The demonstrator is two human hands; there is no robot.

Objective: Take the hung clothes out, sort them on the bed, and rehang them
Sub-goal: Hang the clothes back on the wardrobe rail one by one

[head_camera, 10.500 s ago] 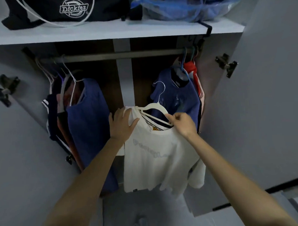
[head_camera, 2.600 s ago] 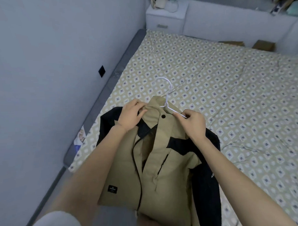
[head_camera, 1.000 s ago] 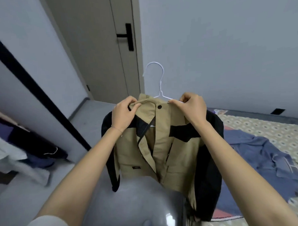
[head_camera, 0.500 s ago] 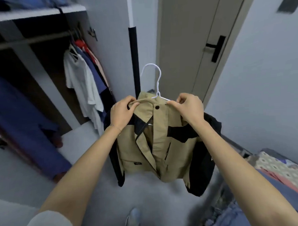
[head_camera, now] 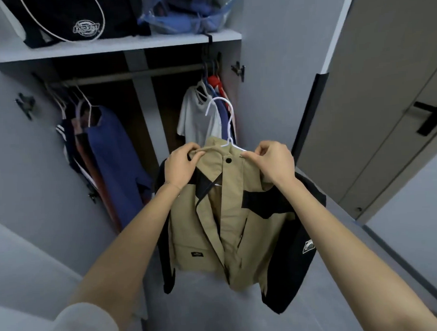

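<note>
Tan/black jacket (head_camera: 229, 214) on white hanger (head_camera: 228, 130), held in mid-air in front of open wardrobe. Hook upright, below rail (head_camera: 135, 74), not on it. L hand (head_camera: 180, 168): fingers curled, pinching collar. R hand (head_camera: 274, 163): fingers curled, pinching hanger arm + collar. Behind: white T-shirt (head_camera: 196, 116) hung at R end of rail, blue garment (head_camera: 115, 154) at L end. Shelf (head_camera: 109, 48) above carries black bag (head_camera: 78, 19).

Tan jacket (head_camera: 229, 214) with black sleeves on a white hanger (head_camera: 226, 123); blue garment (head_camera: 118, 159) and white T-shirt (head_camera: 196, 119) behind
</note>
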